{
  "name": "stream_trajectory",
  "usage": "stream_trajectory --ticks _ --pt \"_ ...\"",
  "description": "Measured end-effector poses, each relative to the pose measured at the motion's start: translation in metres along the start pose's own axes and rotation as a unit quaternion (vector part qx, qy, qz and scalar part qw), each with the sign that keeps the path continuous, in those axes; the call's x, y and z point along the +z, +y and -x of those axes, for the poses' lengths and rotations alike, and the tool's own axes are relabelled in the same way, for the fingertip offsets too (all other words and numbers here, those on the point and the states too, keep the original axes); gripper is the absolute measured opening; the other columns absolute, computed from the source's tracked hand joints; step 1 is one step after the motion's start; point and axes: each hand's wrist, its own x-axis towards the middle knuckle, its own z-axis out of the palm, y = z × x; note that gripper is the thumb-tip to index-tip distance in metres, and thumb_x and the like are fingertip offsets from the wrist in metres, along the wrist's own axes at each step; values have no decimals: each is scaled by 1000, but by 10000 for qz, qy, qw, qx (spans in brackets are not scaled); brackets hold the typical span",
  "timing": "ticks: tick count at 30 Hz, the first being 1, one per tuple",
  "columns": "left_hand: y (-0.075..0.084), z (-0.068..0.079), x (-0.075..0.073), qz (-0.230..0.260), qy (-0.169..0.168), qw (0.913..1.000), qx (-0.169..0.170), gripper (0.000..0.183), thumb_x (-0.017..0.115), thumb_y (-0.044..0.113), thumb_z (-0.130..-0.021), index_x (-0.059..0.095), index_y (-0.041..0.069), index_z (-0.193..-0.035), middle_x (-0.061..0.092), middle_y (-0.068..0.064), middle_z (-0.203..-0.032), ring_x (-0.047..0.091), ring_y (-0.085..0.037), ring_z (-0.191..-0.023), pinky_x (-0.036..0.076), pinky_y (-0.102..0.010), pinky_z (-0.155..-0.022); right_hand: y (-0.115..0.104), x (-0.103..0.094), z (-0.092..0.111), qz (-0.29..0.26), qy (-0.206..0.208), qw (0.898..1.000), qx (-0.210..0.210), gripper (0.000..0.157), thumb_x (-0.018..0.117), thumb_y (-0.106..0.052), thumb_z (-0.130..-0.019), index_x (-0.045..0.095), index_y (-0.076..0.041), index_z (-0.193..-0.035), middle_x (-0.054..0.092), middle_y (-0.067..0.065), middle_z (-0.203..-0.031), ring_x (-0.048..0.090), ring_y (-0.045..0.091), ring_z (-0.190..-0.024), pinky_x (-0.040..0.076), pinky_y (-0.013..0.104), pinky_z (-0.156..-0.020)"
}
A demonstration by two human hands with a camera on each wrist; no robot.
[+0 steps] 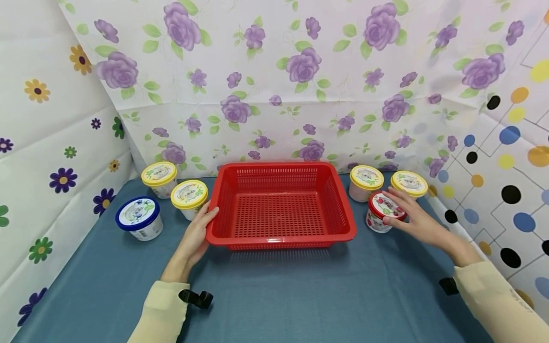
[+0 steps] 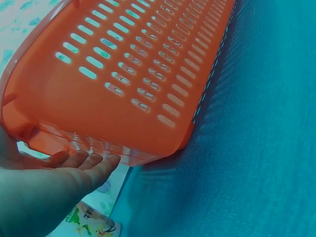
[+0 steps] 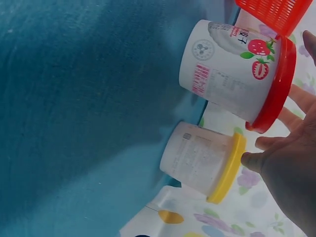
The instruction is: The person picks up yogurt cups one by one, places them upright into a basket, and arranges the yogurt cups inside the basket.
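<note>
A red plastic basket [image 1: 280, 239] with slotted walls stands in the middle of the blue cloth. My left hand [image 1: 195, 238] grips its left rim, thumb on top and fingers beneath the edge along the outer wall. On the right is a white tub with a red lid [image 1: 379, 225] and strawberry pictures, upright on the cloth. Over that lid reaches my right hand [image 1: 413, 220], its fingers spread and only loosely bent. In the right wrist view the thumb looks apart from the red lid, and the fingers [image 3: 300, 98] are at its far edge.
Two yellow-lidded tubs [image 1: 366, 182] [image 1: 409, 183] stand behind the red-lidded one. Left of the basket are two more yellow-lidded tubs [image 1: 158, 175] [image 1: 189, 194] and a blue-lidded tub [image 1: 138, 216]. Patterned sheets [image 1: 274, 124] border the table at the back and sides.
</note>
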Motion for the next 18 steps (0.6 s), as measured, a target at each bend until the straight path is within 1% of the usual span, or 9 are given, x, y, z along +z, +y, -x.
stream_trajectory --ticks 5,10,14,18 --pt "0 -1 1 20 2 10000 9 59 41 33 -114 17 20 -167 34 -14 -163 36 -36 -146 49 -39 -108 8 4 -1 14 0 10000 35 79 75 -22 -98 32 -16 -164 18 19 -170 16 51 -151 23 82 -104" --pt "0 -1 1 49 -22 10000 -11 59 40 33 -114 18 19 -167 33 -16 -163 37 -36 -145 49 -39 -108 13 8 0 -96 56 9999 -30 77 72 -21 -100 32 -15 -165 17 22 -169 17 53 -151 25 82 -104" --pt "-1 0 2 99 -4 9999 -60 59 40 33 -114 17 19 -167 32 -16 -163 37 -35 -145 48 -38 -109 17 12 1 -249 184 9994 -160 74 74 -13 -98 36 -13 -162 21 21 -168 20 52 -150 27 81 -102" --pt "-2 0 2 131 37 9999 -69 61 42 35 -114 17 19 -167 32 -15 -163 37 -34 -144 48 -37 -108 18 14 1 -302 297 9990 -126 70 74 -10 -97 43 -14 -159 25 17 -168 23 47 -149 31 78 -103"
